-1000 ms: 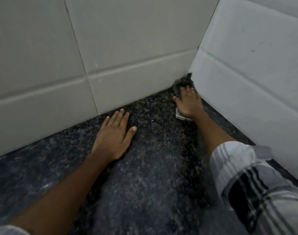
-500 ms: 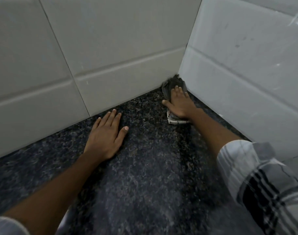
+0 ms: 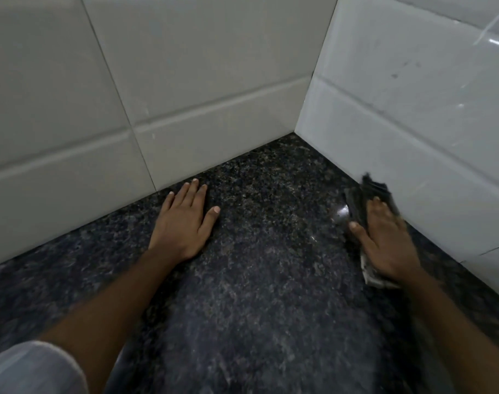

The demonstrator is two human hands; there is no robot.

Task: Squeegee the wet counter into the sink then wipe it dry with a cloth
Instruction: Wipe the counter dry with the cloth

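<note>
Cloth [image 3: 367, 199] lies on the dark speckled counter [image 3: 257, 280] beside the right wall tiles [image 3: 413, 123], pressed flat under the right hand [image 3: 384, 240], fingers straight and together. Left hand [image 3: 185, 220] rests palm-down near the back wall, fingers extended, thumb spread.

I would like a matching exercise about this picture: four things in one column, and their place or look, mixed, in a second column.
1 left hand
2 right hand
3 cloth
4 counter

A dark and speckled
B lying flat on the counter
C under a hand, beside the right wall
D pressing on the cloth

Pairs: 1-B, 2-D, 3-C, 4-A
</note>
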